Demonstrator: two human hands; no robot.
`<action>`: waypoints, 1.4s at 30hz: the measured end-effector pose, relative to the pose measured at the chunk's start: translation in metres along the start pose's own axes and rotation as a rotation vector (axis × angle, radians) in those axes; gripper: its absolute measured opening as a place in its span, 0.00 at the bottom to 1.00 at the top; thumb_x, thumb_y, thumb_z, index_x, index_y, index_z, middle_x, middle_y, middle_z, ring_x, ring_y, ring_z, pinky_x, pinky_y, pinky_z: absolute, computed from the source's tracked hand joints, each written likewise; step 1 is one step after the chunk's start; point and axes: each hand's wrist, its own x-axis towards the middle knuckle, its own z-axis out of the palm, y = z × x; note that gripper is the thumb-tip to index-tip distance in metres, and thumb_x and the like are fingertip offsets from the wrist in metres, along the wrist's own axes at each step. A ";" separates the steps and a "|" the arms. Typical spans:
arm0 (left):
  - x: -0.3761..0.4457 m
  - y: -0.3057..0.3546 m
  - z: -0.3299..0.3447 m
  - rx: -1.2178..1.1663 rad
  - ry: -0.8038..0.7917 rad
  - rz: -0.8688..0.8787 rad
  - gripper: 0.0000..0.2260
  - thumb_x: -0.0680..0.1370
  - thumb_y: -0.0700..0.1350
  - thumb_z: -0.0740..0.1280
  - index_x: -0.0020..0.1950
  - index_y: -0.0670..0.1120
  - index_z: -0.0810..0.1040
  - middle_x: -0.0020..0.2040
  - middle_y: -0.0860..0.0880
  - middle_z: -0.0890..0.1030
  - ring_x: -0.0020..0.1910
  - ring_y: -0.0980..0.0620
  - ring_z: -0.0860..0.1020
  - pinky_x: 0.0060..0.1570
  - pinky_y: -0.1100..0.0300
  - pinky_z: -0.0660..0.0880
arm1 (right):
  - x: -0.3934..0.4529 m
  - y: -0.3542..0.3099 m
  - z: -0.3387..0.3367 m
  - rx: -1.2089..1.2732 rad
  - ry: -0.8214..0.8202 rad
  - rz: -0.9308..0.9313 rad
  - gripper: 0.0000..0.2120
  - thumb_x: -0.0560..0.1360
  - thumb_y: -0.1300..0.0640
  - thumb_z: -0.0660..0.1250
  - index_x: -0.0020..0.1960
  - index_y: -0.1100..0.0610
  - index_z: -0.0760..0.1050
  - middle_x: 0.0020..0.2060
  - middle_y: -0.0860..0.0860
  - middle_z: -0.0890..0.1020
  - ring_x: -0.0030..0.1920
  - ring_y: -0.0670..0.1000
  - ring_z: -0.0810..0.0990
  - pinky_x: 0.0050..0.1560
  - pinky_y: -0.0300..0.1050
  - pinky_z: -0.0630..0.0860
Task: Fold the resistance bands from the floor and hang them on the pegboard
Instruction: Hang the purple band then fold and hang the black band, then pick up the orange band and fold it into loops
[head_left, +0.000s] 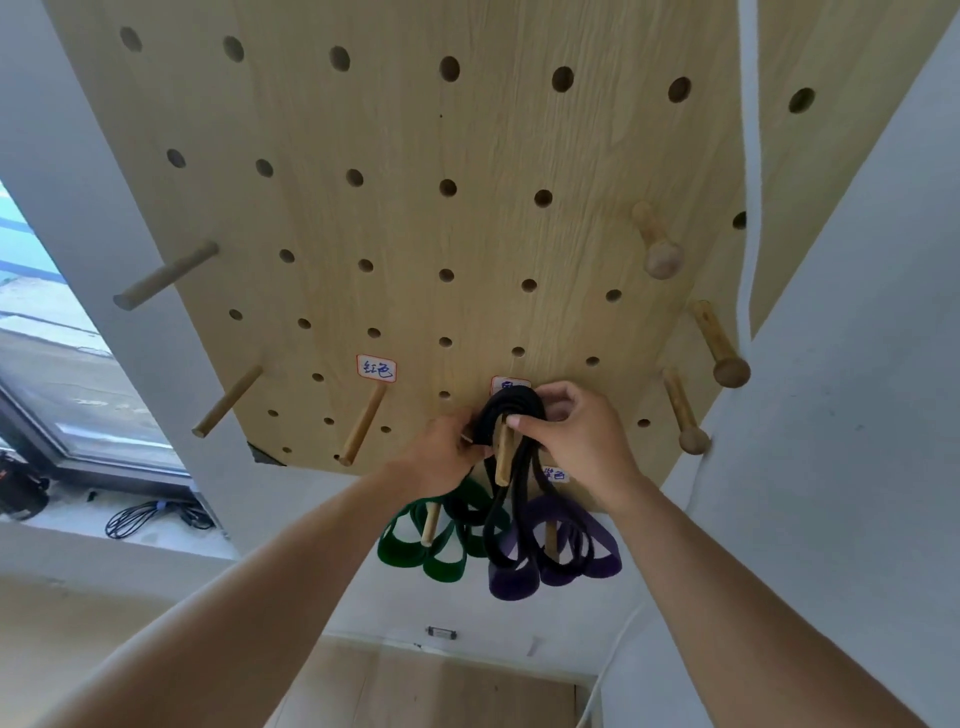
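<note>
A folded black resistance band (511, 410) is looped over a wooden peg (503, 457) low on the light wooden pegboard (415, 156). My left hand (441, 457) pinches the band's left side. On the right side, my right hand (576, 431) grips the band near the peg. The black loops dangle down in front of a folded green band (410, 540) and a folded purple band (587, 551), each hanging on its own peg below.
A bare peg (363, 423) under a red-bordered label (376, 369) sits left of the black band. More bare pegs stick out at the left (166, 275) and knobbed ones at the right (719, 343). A window (52, 364) and cables (135, 517) lie lower left.
</note>
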 end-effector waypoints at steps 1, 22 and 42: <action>0.000 -0.002 0.004 -0.001 -0.011 -0.017 0.12 0.81 0.45 0.69 0.64 0.46 0.78 0.55 0.47 0.83 0.54 0.47 0.80 0.56 0.52 0.77 | -0.001 0.001 0.004 -0.016 0.010 -0.005 0.17 0.69 0.50 0.82 0.53 0.48 0.79 0.43 0.45 0.86 0.42 0.43 0.85 0.41 0.36 0.78; -0.016 -0.027 0.035 -0.110 0.144 -0.197 0.27 0.74 0.48 0.77 0.70 0.49 0.72 0.63 0.49 0.81 0.62 0.47 0.79 0.65 0.46 0.77 | -0.016 0.022 -0.011 0.050 0.072 -0.052 0.09 0.75 0.50 0.77 0.51 0.51 0.80 0.48 0.48 0.85 0.43 0.44 0.83 0.40 0.33 0.80; -0.207 -0.111 0.115 -0.315 0.661 -0.568 0.08 0.79 0.41 0.68 0.53 0.55 0.80 0.48 0.56 0.84 0.46 0.58 0.83 0.42 0.64 0.78 | -0.141 0.092 0.102 0.262 0.007 -0.066 0.01 0.81 0.56 0.69 0.51 0.52 0.78 0.44 0.46 0.83 0.42 0.41 0.81 0.42 0.31 0.76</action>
